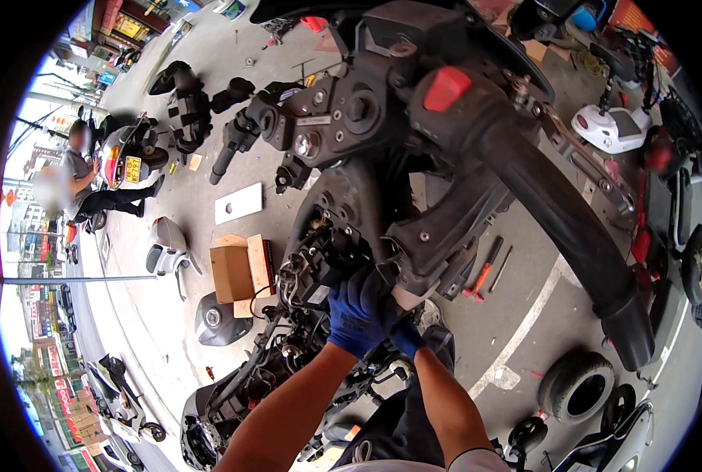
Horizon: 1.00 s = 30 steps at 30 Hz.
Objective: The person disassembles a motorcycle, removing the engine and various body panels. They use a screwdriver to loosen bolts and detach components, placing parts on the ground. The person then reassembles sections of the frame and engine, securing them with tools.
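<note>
Blue-gloved hands (pixel 358 313) (pixel 405 338) at the motorcycle (pixel 361 206)

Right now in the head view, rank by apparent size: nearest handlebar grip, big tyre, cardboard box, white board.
1. Handlebar grip
2. Tyre and cardboard box: too alike to rank
3. White board

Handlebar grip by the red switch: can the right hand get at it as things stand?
Likely yes: nothing covers the handlebar grip, close to the camera; the right hand would just have to leave the left hand's side.
</note>
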{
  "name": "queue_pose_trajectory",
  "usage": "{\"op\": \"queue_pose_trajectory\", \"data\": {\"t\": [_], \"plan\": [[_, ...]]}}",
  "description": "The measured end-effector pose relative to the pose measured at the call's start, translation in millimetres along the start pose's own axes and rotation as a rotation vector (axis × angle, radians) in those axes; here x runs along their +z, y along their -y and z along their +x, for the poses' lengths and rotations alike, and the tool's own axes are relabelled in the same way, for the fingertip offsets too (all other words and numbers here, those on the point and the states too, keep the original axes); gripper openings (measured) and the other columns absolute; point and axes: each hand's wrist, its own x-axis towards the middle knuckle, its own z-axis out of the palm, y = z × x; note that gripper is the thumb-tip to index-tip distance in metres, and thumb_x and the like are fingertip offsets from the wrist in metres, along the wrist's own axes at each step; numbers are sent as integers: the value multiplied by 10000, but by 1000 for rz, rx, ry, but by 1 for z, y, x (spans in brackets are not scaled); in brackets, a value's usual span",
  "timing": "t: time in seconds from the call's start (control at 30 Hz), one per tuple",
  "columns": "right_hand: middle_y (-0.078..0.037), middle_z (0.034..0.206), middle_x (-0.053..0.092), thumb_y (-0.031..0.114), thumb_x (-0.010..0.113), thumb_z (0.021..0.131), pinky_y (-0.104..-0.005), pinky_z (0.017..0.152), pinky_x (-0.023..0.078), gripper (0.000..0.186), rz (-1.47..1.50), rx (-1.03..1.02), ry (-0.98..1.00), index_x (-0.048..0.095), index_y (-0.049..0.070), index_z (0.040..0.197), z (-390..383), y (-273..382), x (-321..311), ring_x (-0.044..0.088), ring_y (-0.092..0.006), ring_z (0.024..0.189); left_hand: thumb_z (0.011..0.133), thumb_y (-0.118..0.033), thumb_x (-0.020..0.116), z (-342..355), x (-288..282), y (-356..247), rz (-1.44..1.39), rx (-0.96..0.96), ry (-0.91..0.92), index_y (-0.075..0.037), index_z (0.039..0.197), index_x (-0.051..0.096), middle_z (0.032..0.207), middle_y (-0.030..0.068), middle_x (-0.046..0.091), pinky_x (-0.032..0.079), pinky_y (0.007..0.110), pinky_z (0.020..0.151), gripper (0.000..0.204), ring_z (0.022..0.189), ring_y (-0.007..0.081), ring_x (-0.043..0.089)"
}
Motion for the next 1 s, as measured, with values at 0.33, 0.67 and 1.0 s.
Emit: {"op": "queue_pose_trajectory", "data": {"t": [0.33,0.67,1.0], "plan": [[-70,1134,582,330,369,1021,-350,840,480,374,-140,-94,-126,421,162,1352,11,26,-2,578,-196,1002,700,-287,671,-2,-11,4,-52,-80,72,-121,1168,572,1154,126,580,437,426,791,506,1008,299,571],[-78,1167,560,323,379,1016,-350,867,460,385,-158,-59,-163,411,156,1361,1,31,-5,555,-201,1036,692,-348,679,-6,-12,6,-64,-53,92,-57,1215,524,1197,180,562,440,459,804,618,1019,340,562],[-87,1200,538,317,388,1011,-349,893,441,398,-158,-22,-158,402,149,1371,-1,43,-7,532,-206,1069,672,-366,693,-8,-10,9,-131,-87,123,-77,1187,580,1177,175,578,441,451,810,601,1014,335,563]]}}
